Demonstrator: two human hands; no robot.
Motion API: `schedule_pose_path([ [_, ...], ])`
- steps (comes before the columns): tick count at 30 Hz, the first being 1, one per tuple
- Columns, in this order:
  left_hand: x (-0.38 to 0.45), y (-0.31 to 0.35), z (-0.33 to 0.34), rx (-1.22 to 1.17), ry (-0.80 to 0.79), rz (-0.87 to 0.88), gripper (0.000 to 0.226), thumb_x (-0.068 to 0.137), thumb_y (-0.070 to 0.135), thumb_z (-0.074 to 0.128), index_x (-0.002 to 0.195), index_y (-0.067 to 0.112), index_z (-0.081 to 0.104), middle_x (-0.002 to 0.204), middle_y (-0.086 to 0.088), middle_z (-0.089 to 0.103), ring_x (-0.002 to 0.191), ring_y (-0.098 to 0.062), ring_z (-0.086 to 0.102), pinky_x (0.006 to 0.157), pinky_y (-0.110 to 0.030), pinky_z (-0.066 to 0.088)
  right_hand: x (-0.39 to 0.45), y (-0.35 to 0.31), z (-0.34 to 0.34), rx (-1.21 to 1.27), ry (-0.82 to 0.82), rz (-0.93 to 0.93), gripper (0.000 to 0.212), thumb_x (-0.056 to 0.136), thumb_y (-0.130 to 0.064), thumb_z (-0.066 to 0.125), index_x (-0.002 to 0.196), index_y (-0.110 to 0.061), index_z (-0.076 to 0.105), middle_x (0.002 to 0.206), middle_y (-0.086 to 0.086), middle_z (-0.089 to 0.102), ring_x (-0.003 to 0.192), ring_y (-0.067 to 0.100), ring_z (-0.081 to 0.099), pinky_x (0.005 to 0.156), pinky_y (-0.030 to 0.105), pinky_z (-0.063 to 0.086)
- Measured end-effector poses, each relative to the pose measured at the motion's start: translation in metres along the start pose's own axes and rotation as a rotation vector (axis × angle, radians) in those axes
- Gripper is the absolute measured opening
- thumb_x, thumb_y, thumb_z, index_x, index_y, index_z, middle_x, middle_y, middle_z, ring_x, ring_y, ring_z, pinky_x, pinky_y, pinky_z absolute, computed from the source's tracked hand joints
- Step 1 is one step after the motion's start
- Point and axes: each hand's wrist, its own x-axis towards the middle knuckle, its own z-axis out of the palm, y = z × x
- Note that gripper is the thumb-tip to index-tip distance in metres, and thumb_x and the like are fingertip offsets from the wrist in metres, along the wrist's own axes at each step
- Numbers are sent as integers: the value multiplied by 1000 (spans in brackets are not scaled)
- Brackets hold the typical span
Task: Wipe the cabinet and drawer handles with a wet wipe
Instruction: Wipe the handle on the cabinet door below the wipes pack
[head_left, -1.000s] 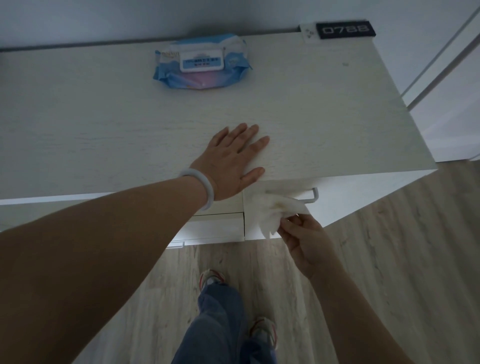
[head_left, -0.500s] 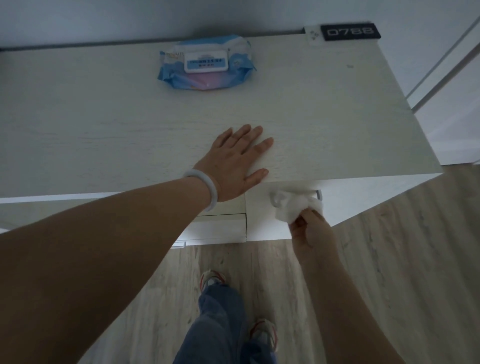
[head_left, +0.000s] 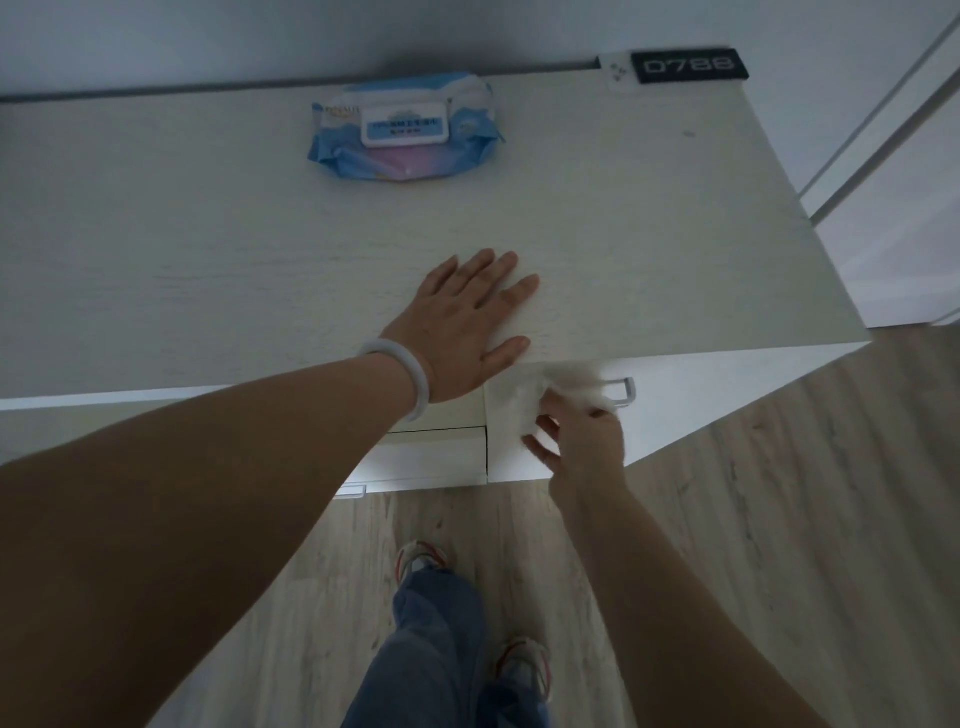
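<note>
My left hand (head_left: 462, 322) lies flat with straight fingers on the white cabinet top (head_left: 208, 249), near its front edge. Just below that edge, my right hand (head_left: 582, 436) holds a crumpled white wet wipe (head_left: 576, 382) against the metal handle (head_left: 626, 389) of the right cabinet front. The wipe covers most of the handle; only its right end shows. Another small handle (head_left: 350, 489) peeks out under the drawers on the left.
A blue pack of wet wipes (head_left: 405, 132) lies at the back of the cabinet top. A black number plate (head_left: 688, 65) sits at the back right corner. Wooden floor (head_left: 779, 519) and my legs and shoes are below; a white door stands at the right.
My right hand has brought the hanging wipe up onto the right handle, bunched it there and slid it along the bar. My left hand has stayed flat on the top.
</note>
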Motion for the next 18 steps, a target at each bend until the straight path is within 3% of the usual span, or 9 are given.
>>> schedule_pose_path([
  [5,-1,0,0,-5,-4,2,69,92,60,11,152,28,10,161,-5,9,149,-23,7,120,-44,8,-5,4,13,230,-42,24,35,85,2,67,118,0,56,113,19,64,100,31,66,75,47,59],
  [9,-1,1,-1,-3,5,0,70,91,60,11,152,27,13,161,-5,12,148,-24,9,120,-44,9,-7,14,12,219,-52,-13,40,84,-2,70,121,-1,55,116,13,65,95,21,68,75,35,59],
  [13,-1,0,-1,-8,1,-2,70,91,60,11,152,27,12,161,-5,11,149,-24,8,120,-44,8,-3,8,8,217,40,38,9,88,-4,65,97,-7,65,99,8,68,82,17,66,65,27,56],
  [16,-1,0,-1,-9,-1,-7,70,90,60,9,153,27,11,161,-5,10,149,-23,8,120,-44,8,2,8,7,74,146,-45,10,89,-2,59,80,-6,62,82,4,65,78,19,64,66,27,53],
  [18,-1,0,0,-14,-1,-5,71,90,60,9,153,27,12,161,-5,10,149,-23,8,120,-44,8,2,13,16,-33,188,-108,7,87,-5,61,81,-5,58,75,2,60,73,17,59,64,27,51],
])
